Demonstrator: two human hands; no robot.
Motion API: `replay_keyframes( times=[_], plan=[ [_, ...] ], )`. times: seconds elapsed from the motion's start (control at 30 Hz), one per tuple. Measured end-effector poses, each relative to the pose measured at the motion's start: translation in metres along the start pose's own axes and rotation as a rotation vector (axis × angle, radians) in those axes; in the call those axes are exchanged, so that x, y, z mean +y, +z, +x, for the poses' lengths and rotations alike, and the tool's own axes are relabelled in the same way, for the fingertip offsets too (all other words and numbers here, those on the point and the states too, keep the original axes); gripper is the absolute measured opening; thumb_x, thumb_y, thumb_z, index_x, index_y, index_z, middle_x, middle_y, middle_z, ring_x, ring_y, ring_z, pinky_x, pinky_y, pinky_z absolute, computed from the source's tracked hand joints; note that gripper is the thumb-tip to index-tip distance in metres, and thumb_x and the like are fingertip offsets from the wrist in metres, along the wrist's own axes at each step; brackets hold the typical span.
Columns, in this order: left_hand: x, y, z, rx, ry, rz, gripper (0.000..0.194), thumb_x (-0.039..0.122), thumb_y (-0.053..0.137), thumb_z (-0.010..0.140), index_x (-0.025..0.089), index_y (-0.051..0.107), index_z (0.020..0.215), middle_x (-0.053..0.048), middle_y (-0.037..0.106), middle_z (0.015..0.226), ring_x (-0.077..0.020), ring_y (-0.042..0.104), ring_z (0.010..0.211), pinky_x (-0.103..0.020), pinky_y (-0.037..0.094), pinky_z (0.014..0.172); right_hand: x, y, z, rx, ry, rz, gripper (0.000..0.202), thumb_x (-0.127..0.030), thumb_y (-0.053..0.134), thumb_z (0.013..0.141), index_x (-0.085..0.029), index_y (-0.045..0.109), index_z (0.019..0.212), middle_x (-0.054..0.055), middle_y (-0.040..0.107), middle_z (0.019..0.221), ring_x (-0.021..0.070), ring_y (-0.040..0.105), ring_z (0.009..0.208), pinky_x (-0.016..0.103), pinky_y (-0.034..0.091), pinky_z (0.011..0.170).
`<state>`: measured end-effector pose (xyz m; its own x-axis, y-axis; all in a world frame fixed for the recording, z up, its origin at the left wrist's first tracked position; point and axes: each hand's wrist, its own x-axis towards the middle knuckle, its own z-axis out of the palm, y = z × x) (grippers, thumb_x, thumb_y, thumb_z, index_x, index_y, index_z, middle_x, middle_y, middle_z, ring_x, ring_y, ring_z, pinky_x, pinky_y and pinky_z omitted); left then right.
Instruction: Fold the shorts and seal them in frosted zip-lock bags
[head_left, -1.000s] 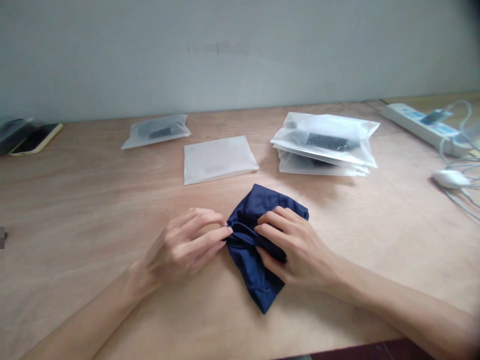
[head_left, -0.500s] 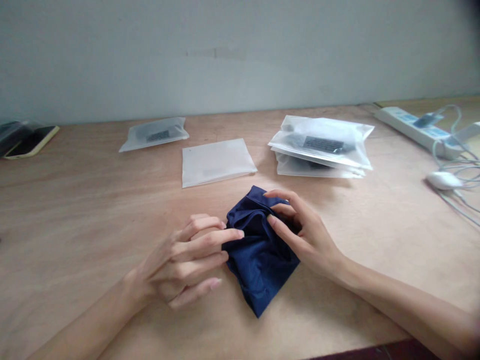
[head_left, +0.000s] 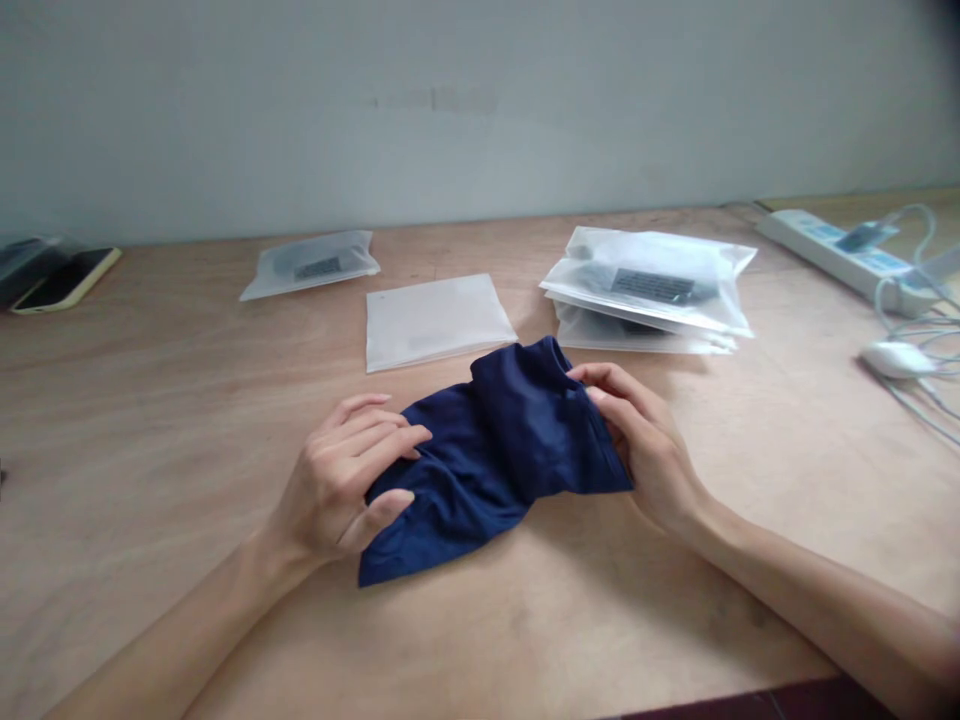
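Observation:
A navy blue cloth (head_left: 495, 430), smooth and slightly shiny, lies spread across the wooden table with its right part folded over in a raised fold. At its right edge my right hand (head_left: 649, 440) pinches the fabric between thumb and fingers; some fingertips are hidden behind it. My left hand (head_left: 352, 475) rests on the cloth's left end, fingers stretched out and thumb apart, touching the fabric without a visible grip. Just beyond the cloth lies a flat white pouch (head_left: 439, 320).
A stack of frosted zip bags (head_left: 652, 285) with dark labels sits at the back right. Another frosted bag (head_left: 311, 265) is at the back left, near a phone (head_left: 67, 280). A power strip (head_left: 847, 260) and a white charger (head_left: 896, 358) with cables occupy the right.
The bunched cloth has been spread out sideways, and a fold now stands up at its right. My left hand has moved slightly left, my right hand slightly right onto the cloth's edge.

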<state>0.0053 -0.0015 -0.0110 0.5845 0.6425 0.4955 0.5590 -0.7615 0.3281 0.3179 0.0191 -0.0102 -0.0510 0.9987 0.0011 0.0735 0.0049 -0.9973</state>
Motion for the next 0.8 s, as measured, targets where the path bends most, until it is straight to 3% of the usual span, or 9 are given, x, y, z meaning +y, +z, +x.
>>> replay_keyframes(
  times=[0.1, 0.17, 0.23, 0.37, 0.47, 0.57, 0.7, 0.8],
  plan=[
    [-0.005, -0.002, 0.000, 0.007, -0.116, 0.122, 0.024, 0.036, 0.055, 0.101, 0.016, 0.066, 0.109, -0.005, 0.070, 0.084, -0.0247, 0.068, 0.088, -0.047, 0.046, 0.099, -0.001, -0.002, 0.003, -0.011, 0.001, -0.023, 0.032, -0.054, 0.060, 0.096, -0.023, 0.067, 0.100, 0.003, 0.068, 0.093, 0.0184, 0.062, 0.077, 0.028, 0.050, 0.061],
    [-0.007, -0.002, 0.001, -0.028, -0.161, 0.162, 0.018, 0.032, 0.061, 0.096, 0.017, 0.067, 0.103, -0.006, 0.069, 0.089, -0.0253, 0.066, 0.090, -0.045, 0.047, 0.094, -0.001, -0.002, 0.005, -0.006, 0.002, -0.097, 0.033, -0.054, 0.069, 0.089, -0.024, 0.064, 0.100, 0.003, 0.068, 0.092, 0.0202, 0.065, 0.078, 0.029, 0.052, 0.061],
    [-0.008, -0.002, 0.002, -0.069, -0.178, 0.183, 0.017, 0.030, 0.061, 0.094, 0.017, 0.067, 0.104, -0.008, 0.069, 0.098, -0.0262, 0.065, 0.094, -0.044, 0.047, 0.090, 0.000, -0.004, 0.008, 0.020, -0.012, -0.234, 0.032, -0.049, 0.075, 0.084, -0.025, 0.060, 0.097, 0.003, 0.069, 0.091, 0.0217, 0.067, 0.077, 0.031, 0.053, 0.062],
    [-0.013, -0.004, 0.003, -0.137, -0.206, 0.238, 0.025, 0.019, 0.056, 0.087, 0.018, 0.066, 0.109, -0.010, 0.066, 0.108, -0.0281, 0.062, 0.100, -0.045, 0.047, 0.089, 0.005, -0.014, 0.022, 0.141, -0.187, -0.610, 0.020, -0.034, 0.065, 0.082, -0.025, 0.054, 0.096, 0.006, 0.070, 0.096, 0.0252, 0.070, 0.082, 0.038, 0.056, 0.075],
    [-0.023, -0.008, 0.002, -0.161, -0.222, 0.275, 0.031, 0.015, 0.054, 0.081, 0.019, 0.066, 0.109, -0.009, 0.065, 0.111, -0.0287, 0.060, 0.101, -0.045, 0.049, 0.090, 0.007, -0.023, 0.033, 0.177, -0.224, -0.826, 0.033, -0.028, 0.061, 0.076, -0.024, 0.052, 0.108, 0.009, 0.070, 0.099, 0.0280, 0.071, 0.084, 0.042, 0.055, 0.078],
    [-0.037, -0.014, 0.000, -0.121, -0.252, 0.328, 0.031, 0.016, 0.053, 0.086, 0.019, 0.067, 0.113, -0.009, 0.064, 0.113, -0.0289, 0.060, 0.103, -0.044, 0.051, 0.091, 0.007, -0.028, 0.035, 0.143, -0.177, -0.935, 0.047, -0.028, 0.059, 0.076, -0.022, 0.051, 0.122, 0.009, 0.071, 0.099, 0.0306, 0.071, 0.086, 0.044, 0.056, 0.077],
    [-0.052, -0.018, -0.006, -0.032, -0.345, 0.393, 0.027, 0.028, 0.054, 0.097, 0.019, 0.067, 0.119, -0.008, 0.067, 0.113, -0.0278, 0.064, 0.106, -0.039, 0.052, 0.092, 0.008, -0.026, 0.031, 0.107, -0.250, -1.073, 0.063, -0.029, 0.057, 0.080, -0.020, 0.048, 0.142, 0.014, 0.065, 0.124, 0.0336, 0.069, 0.103, 0.046, 0.057, 0.083],
    [-0.057, -0.018, -0.009, 0.009, -0.436, 0.371, 0.025, 0.038, 0.056, 0.099, 0.020, 0.070, 0.112, -0.005, 0.071, 0.103, -0.0226, 0.069, 0.093, -0.033, 0.053, 0.083, 0.009, -0.026, 0.030, 0.104, -0.289, -1.109, 0.063, -0.036, 0.059, 0.084, -0.017, 0.051, 0.143, 0.018, 0.058, 0.133, 0.0351, 0.067, 0.109, 0.048, 0.058, 0.086]
  ],
)
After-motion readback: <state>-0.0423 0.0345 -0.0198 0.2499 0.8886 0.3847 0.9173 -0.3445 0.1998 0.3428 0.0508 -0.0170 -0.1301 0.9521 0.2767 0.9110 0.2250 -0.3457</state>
